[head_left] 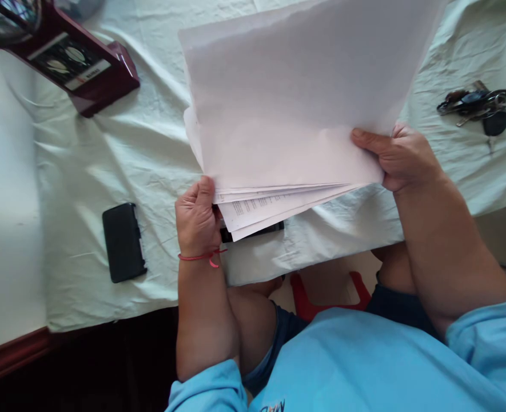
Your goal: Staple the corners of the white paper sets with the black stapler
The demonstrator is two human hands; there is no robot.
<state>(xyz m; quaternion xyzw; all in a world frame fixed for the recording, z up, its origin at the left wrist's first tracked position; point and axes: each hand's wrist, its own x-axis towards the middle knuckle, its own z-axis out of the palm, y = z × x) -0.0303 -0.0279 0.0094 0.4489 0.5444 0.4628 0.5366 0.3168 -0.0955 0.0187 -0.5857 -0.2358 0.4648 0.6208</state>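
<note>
Between both hands, fanned white paper sheets (pixel 287 97), lower ones printed

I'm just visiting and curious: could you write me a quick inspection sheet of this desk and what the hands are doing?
Surface: table under a wrinkled pale cloth.
Job's things: stack of paper sheets held up over the table, fanned at the lower edge; the lower sheets show print.
Clutter: black phone lying flat to the left; bunch of keys to the right; dark red plaque at top left; a dark object partly hidden under the sheets.
Grippers: left hand grips the stack's lower left corner and wears a red wrist string; right hand pinches the lower right edge.
Cables: nothing seen.
Surroundings: red stool below, light blue sleeves.
</note>
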